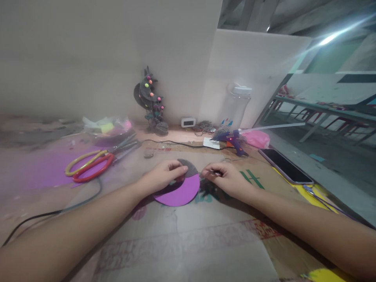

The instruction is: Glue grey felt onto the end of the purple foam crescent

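Note:
A round purple disc (182, 192) with a dark grey piece (189, 166) over its upper part is at the middle of the worktop. My left hand (164, 176) grips it at the upper left, thumb lying across the grey part. Just to the right of the disc, apart from it, is my right hand (225, 178). Its fingers are curled together in a pinch, and what they hold, if anything, is too small or hidden to name. Under the hands lies a cardboard sheet (182, 250) with red and green print.
Scissors (94, 164) with yellow and red handles lie at left on purple material. A purple glue gun (233, 141), a clear bottle (236, 105), a small white digital clock (188, 122) and a grey crescent ornament (149, 96) stand behind. A phone (284, 166) lies at right.

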`<act>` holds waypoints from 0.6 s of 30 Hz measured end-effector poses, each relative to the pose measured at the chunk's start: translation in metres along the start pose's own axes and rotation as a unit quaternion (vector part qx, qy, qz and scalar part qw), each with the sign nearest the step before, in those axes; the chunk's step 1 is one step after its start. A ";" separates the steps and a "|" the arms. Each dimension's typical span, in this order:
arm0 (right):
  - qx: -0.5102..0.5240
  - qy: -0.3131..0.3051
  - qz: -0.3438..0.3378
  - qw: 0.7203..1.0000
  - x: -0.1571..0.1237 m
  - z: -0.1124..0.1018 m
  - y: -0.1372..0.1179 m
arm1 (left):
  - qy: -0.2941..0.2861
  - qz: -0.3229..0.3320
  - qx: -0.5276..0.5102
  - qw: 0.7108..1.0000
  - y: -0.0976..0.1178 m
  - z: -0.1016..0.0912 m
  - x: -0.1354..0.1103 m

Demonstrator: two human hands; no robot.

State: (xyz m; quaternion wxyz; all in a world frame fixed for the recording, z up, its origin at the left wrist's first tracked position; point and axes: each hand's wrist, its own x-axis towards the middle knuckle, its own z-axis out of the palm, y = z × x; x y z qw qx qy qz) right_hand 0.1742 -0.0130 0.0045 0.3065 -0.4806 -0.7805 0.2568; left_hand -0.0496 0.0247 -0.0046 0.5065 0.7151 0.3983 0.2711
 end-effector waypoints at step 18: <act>-0.156 0.055 -0.054 0.985 0.020 -0.041 0.019 | 0.025 -0.010 -0.011 1.000 0.004 0.001 -0.001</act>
